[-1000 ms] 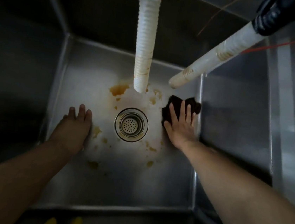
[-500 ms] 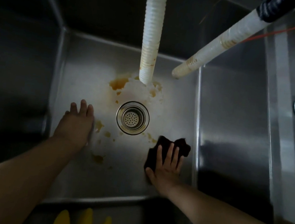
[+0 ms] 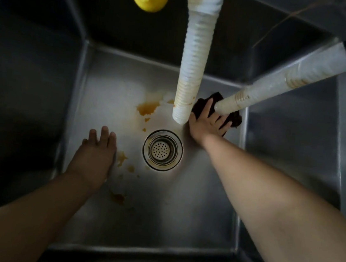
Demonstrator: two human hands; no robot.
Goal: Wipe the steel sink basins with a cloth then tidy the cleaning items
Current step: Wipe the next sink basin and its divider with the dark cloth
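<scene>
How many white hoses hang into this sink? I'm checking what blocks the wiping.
2: one corrugated hose hangs above the drain; another hose slants in from the upper right, covering part of the cloth.

Hoses [image 3: 193, 68] crowd basin [image 3: 190, 219] (front free).

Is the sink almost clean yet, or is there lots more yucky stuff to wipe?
Not yet. The floor right of the drain looks free of stains. The right hand presses the dark cloth flat on the far right of the basin. The left hand rests flat on the floor. Left to do: the orange stains beyond and left of the drain, then tidying.
</scene>
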